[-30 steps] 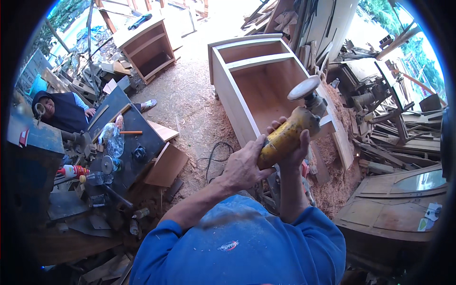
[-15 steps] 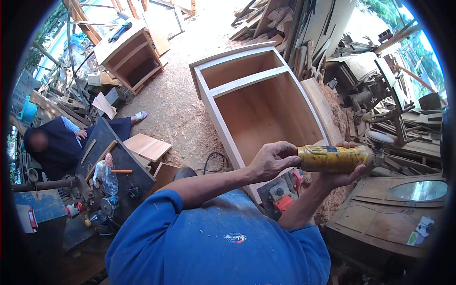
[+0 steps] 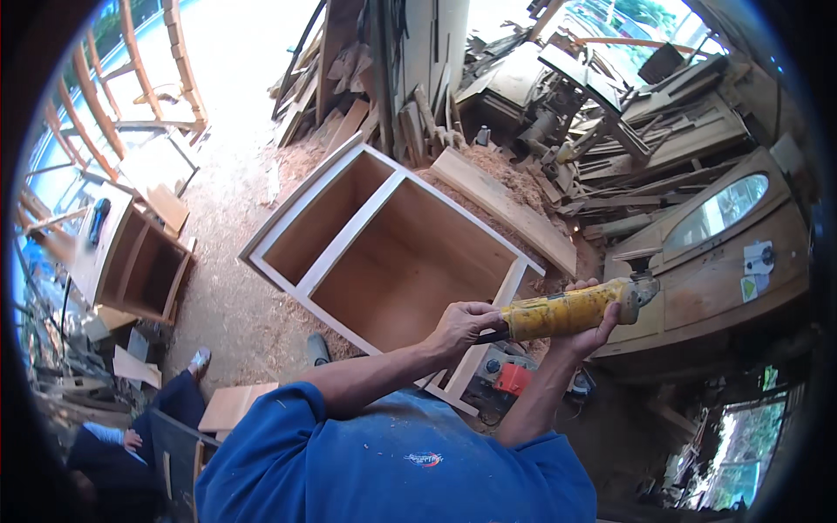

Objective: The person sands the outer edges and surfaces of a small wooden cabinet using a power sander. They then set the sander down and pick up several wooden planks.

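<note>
Right grip [image 3: 595,318]: clamped round the yellow angle grinder [image 3: 558,312] near its head
Left grip [image 3: 462,329]: I see it pinching the tail
Grinder axis: crosswise between both, head rightmost
Cabinet carcass [image 3: 410,261]: beyond, leftward, nearer my left grip

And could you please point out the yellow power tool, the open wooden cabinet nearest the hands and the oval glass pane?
Yellow power tool [image 3: 558,315], head view: middle of its body.
Open wooden cabinet [image 3: 353,232], head view: its crossbar.
Oval glass pane [image 3: 717,212], head view: its centre.
</note>
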Available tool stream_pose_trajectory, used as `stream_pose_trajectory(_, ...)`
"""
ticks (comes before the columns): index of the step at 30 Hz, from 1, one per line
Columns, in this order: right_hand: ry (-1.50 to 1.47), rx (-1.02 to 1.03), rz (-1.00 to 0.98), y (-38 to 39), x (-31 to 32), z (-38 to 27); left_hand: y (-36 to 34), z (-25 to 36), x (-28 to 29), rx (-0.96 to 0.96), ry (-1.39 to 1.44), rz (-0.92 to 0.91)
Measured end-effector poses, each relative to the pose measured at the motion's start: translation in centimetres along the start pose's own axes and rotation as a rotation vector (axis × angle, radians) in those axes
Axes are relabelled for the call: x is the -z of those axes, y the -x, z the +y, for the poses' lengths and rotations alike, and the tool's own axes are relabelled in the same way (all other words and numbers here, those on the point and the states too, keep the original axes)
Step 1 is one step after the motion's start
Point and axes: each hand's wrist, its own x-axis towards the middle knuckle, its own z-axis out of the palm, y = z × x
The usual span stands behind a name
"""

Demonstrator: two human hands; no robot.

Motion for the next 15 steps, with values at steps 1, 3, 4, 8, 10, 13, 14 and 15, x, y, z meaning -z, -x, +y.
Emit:
stream_pose_trajectory(1, 0.028, -0.011, 0.051, 0.3, -1.0, 0.7, 0.2, 1.0, 0.7, 0.022, -0.011, 0.0)
stream_pose_trajectory(3, 0.046, -0.133, 0.055, 2.0, -3.8, 2.6, 0.4, 1.7, 3.6, 0.027, -0.015, 0.067)
stream_pose_trajectory(4, 0.045, -0.111, 0.063, 2.1, -4.4, 4.0, 0.5, 2.6, 4.6, 0.034, -0.026, 0.048)
stream_pose_trajectory(8, 0.061, -0.147, 0.18, 1.7, -6.3, 9.3, 1.6, 5.4, 7.9, -0.028, 0.021, 0.14)
stream_pose_trajectory(10, 0.111, -0.234, 0.157, 0.2, -7.0, 12.7, 1.8, 6.5, 9.6, -0.172, -0.024, 0.238)
stream_pose_trajectory(13, 0.224, -0.416, 0.086, -0.9, -7.9, 16.7, 1.3, 7.0, 13.0, -0.236, -0.128, 0.335)
stream_pose_trajectory(14, 0.275, -0.446, 0.031, -1.7, -8.6, 18.0, 1.7, 7.3, 14.4, -0.244, -0.076, 0.402)
stream_pose_trajectory(15, 0.309, -0.558, -0.04, -2.4, -9.3, 18.8, 2.2, 7.5, 15.6, -0.21, -0.228, 0.319)
